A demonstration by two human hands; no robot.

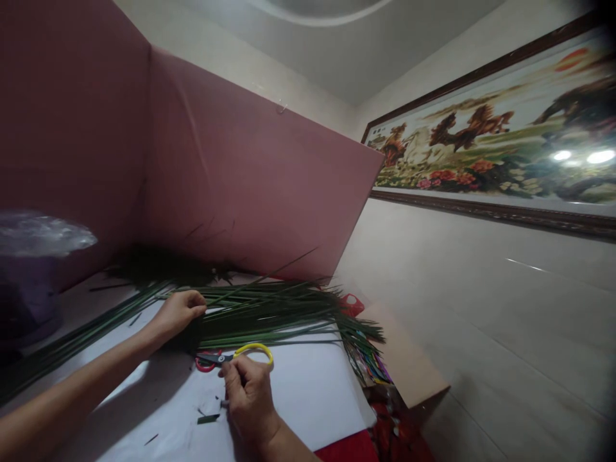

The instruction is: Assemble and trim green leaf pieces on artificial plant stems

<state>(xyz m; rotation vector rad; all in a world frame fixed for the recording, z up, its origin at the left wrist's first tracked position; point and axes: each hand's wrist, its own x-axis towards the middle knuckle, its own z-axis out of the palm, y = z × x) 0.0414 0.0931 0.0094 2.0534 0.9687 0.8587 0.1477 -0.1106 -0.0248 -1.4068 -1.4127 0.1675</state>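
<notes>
Panels (pixel 260 173) in pink stand behind my white-covered table (pixel 312 391), framed horse picture (pixel 447 154) on the wall (pixel 491 308) off right. I see long green leaves (pixel 269 305) heaped along the table's far edge, tips spilling over its right edge. Left arm (pixel 86 388) stretched out, left hand (pixel 180 313) curled at the leaves; can't tell whether I've pinched one. Right hand (pixel 253 398), angled in over the near edge, grasps the scissors (pixel 225 360), blades pointing left.
</notes>
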